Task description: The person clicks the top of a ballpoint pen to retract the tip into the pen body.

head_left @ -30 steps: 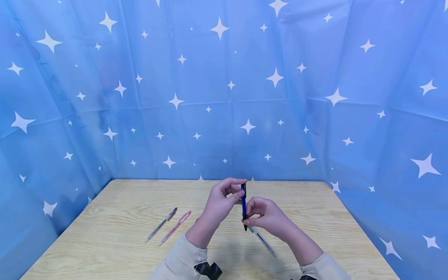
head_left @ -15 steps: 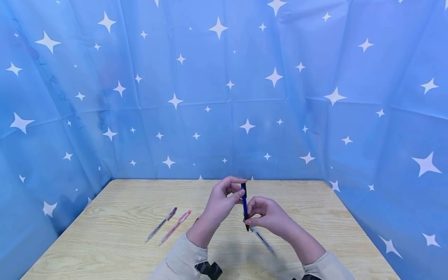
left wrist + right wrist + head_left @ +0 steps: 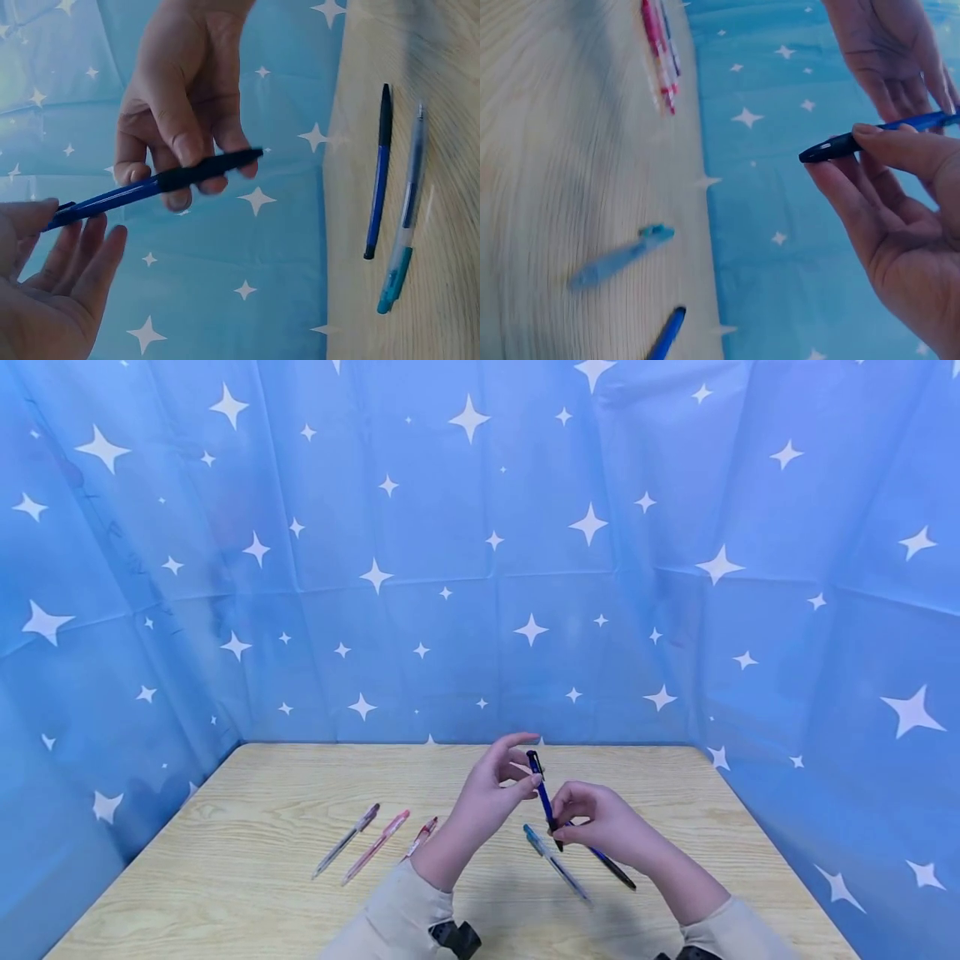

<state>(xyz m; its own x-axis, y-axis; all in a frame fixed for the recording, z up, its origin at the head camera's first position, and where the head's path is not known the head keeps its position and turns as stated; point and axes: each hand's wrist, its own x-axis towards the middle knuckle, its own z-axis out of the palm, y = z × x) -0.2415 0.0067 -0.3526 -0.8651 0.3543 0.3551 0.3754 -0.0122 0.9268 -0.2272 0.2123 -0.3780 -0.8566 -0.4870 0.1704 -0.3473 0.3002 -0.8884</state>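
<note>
A blue pen (image 3: 543, 789) with a black grip hangs tilted above the table, held at both ends. My left hand (image 3: 487, 797) pinches its upper, clip end between thumb and fingers, the index finger raised off the top. My right hand (image 3: 607, 827) pinches the black grip near the tip, plainly seen in the right wrist view. Below the hands lie a clear pen with a teal end (image 3: 555, 862) and a second blue pen with a black grip (image 3: 379, 172), the latter partly hidden by my right hand in the head view.
Left of my left forearm lie a pen with a dark purple end (image 3: 347, 841), a pink pen (image 3: 377, 847) and a red pen (image 3: 423, 836), the last partly covered by the wrist. A blue star-patterned cloth (image 3: 480, 610) surrounds the wooden table (image 3: 247, 827).
Both hands have shifted right with the blue pen, which now leans more. The left index finger has lifted off its end. The red pen and second blue pen have come into sight.
</note>
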